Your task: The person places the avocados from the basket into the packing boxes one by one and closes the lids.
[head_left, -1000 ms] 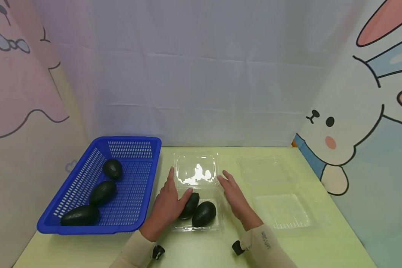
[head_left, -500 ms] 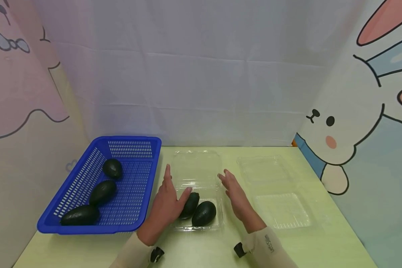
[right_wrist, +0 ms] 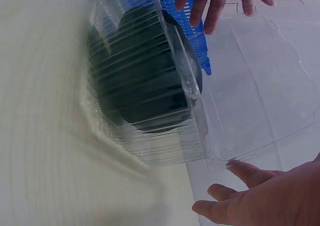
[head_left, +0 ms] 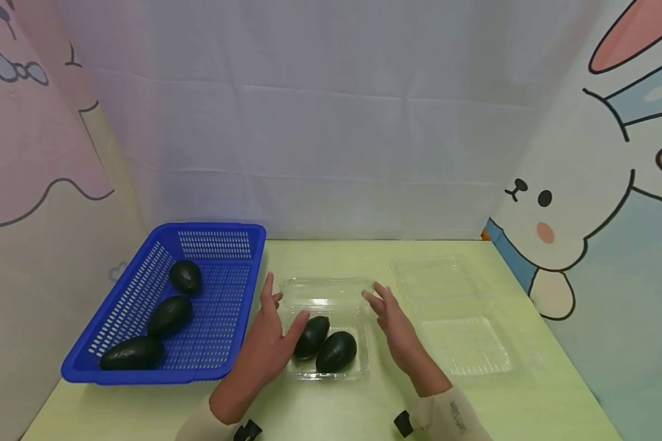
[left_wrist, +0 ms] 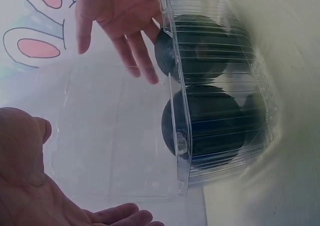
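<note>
A clear plastic clamshell box holds two avocados, dark green and smooth, side by side in its base. Its hinged lid stands raised at the far side, between my two hands. My left hand is at the box's left side, fingers extended and thumb apart, overlapping the left avocado in the head view. On the right, my right hand has its fingers spread, with a fingertip right at the lid's corner in the right wrist view. Neither hand is curled round anything.
A blue plastic basket at the left holds several avocados, one behind another. A second clear clamshell box lies opened at the right. White cloth hangs behind the pale green table.
The lid's far edge has come toward me as the lid tilts up and over. Both hands have drawn slightly outward, the left one leftward and the right one rightward. The avocados stay put.
</note>
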`<state>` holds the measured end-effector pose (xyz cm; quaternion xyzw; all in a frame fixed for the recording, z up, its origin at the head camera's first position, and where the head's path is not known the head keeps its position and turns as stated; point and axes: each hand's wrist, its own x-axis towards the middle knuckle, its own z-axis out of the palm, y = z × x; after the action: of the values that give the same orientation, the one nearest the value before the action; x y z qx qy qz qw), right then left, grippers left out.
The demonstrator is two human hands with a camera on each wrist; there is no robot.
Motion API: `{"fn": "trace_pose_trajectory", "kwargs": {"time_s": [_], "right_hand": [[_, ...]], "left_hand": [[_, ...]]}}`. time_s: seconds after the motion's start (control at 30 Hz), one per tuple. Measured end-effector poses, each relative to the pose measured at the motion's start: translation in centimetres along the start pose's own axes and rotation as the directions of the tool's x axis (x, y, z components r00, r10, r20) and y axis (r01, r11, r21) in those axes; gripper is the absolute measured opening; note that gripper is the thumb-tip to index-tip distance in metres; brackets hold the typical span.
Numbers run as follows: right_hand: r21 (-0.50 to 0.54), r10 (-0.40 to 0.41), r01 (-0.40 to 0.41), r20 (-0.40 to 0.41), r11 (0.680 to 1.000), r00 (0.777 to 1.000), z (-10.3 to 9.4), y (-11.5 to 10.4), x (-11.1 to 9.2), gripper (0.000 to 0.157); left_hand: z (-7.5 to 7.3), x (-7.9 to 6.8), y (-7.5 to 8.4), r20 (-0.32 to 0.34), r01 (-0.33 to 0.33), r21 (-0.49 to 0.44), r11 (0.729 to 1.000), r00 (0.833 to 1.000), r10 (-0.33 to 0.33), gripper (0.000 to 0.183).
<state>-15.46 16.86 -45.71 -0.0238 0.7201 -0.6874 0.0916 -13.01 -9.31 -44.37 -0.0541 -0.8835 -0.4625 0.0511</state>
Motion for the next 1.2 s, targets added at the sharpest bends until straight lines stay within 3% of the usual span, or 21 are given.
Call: {"fn": "trace_pose_trajectory", "kwargs": {"time_s": [0.43,0.77,0.93,1.2], "right_hand": [[-0.042,0.004,-0.003,0.019,0.999,1.000,-0.2,0.3,-1.5,0.075],[-0.111,-0.015,0.021,0.047,0.994,0.999,0.1,0.6,-2.1,0.063],[-0.088,-0.031,0.039,0.089,0.995,0.996,0.1,1.1,-2.4,0.070],[-0.161,-0.081,0.098,0.107,0.982,0.991,0.1,1.9,-2.7,0.079]], "left_hand": [[-0.5,-1.8,0.1,0.043,0.023,-0.042,0.999,0.999,-0.021,0.091],[-0.6,-2.9,0.0,0.061,0.071,-0.019,0.997,0.996,-0.070,0.089],[-0.3,-3.3,-0.5,0.040,0.046,0.005,0.999,0.998,-0.047,0.087],[0.1,-3.9,-1.2,0.031,0.043,0.045,0.998,0.999,-0.045,0.086]]}}
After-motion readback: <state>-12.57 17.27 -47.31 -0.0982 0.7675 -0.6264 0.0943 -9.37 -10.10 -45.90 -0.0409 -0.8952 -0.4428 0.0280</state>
